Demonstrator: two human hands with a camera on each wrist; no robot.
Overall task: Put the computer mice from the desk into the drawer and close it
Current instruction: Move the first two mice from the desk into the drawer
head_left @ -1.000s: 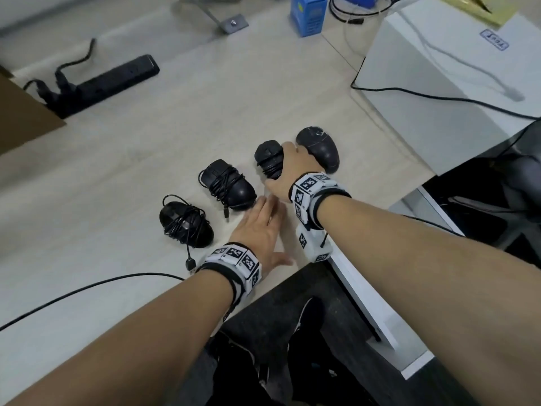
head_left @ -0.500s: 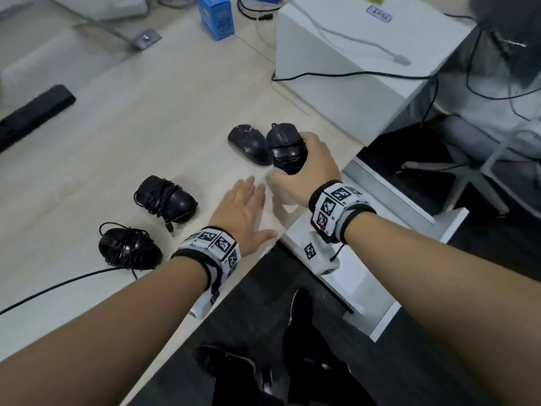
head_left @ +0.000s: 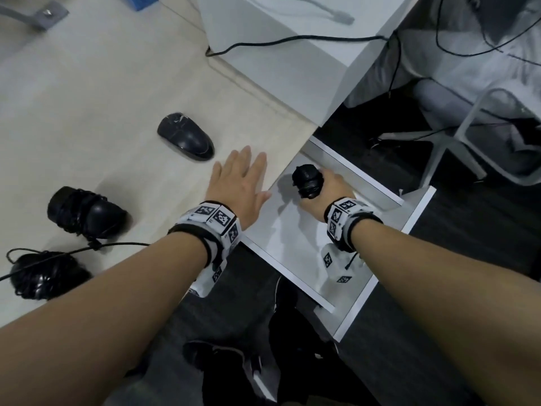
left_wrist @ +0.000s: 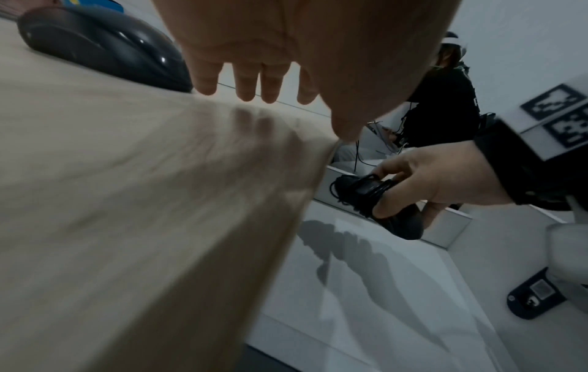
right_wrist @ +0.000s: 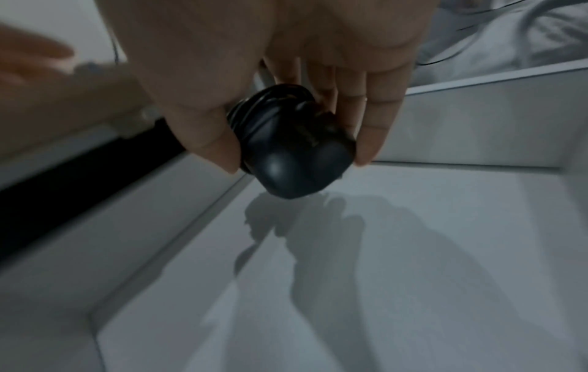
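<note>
A cord-wrapped mouse held over the open drawer, three more waiting on the desk.

The right hand (head_left: 325,191) gripped a black mouse with its cable wound round the body (head_left: 308,181), thumb on one side and fingers curled against the other, holding it just above the white floor of the pulled-out drawer (head_left: 380,189) near its far wall, not yet set down. The left hand (head_left: 238,183) lay with fingers straight and spread at the edge of the pale wooden desk (head_left: 102,112), holding nothing. On the desk a bare black mouse (head_left: 186,136) sat just beyond those fingertips; two more cable-wrapped mice (head_left: 85,212) (head_left: 46,273) lay farther to the left, near the front edge. A white box (head_left: 278,63) with a black cable across it stood at the desk's far right corner.
</note>
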